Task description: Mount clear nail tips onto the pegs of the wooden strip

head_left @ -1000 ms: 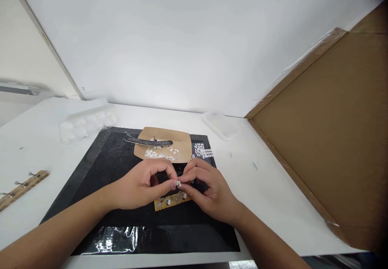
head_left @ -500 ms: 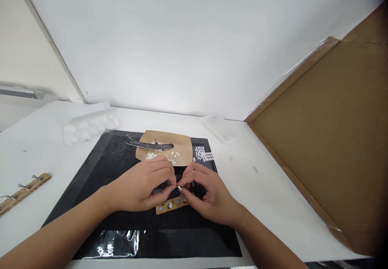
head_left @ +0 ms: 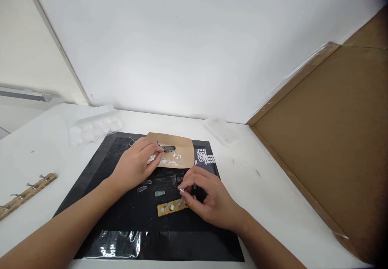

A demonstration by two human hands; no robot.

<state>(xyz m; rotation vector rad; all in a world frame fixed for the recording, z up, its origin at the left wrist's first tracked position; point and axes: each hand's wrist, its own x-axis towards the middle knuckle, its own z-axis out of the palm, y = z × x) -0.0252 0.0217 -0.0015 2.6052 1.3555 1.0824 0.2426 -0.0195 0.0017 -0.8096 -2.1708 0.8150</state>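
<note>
- While the left hand was over the left part of the brown sheet, the right hand sat off the sheet's near edge, so the hands were well apart.
- Right one had a small white piece pinched between its fingertips, above the wooden strip, also nearer than the sheet.
- Dark curved file lay on the sheet, long axis roughly left-right, left hand way nearer, covering its left end.
- Honestly couldn't tell if those left fingertips gripped the file, white bits or nothing.
</note>
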